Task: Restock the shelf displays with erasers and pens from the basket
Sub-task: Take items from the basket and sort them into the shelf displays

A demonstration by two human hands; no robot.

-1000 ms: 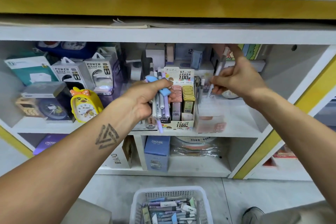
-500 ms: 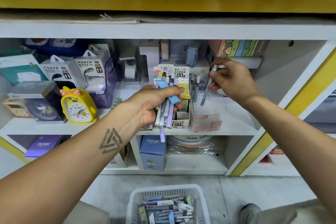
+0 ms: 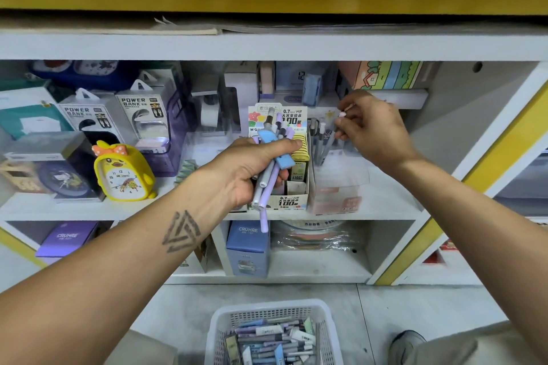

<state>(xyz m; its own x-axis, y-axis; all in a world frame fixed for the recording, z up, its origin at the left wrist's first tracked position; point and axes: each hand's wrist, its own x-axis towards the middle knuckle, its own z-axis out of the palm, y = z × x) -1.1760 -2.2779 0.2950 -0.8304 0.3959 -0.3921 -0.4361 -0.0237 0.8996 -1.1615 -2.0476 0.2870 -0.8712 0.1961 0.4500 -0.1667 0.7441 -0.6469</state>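
My left hand (image 3: 246, 175) grips a bundle of pens (image 3: 268, 178), grey, white and lilac, with a light blue eraser (image 3: 277, 148) under the thumb. It hovers in front of a pencil-lead display box (image 3: 289, 201) on the middle shelf. My right hand (image 3: 370, 130) is up and to the right, pinching the top of a single pen (image 3: 329, 142) whose lower end stands among a few pens inside a clear plastic holder (image 3: 341, 184). On the floor below stands a white mesh basket (image 3: 321, 314) with several pens and erasers in it.
A yellow duck alarm clock (image 3: 123, 172), power bank packs (image 3: 142, 118) and boxed clocks fill the left of the shelf. Blue Cruhre boxes (image 3: 247, 246) and wrapped plates sit on the lower shelf. A white upright with a yellow stripe (image 3: 462, 187) bounds the bay on the right. A shoe (image 3: 407, 341) rests by the basket.
My right hand has come down and lowered the single pen into the clear holder. My left hand with the bundle has stayed in about the same place.
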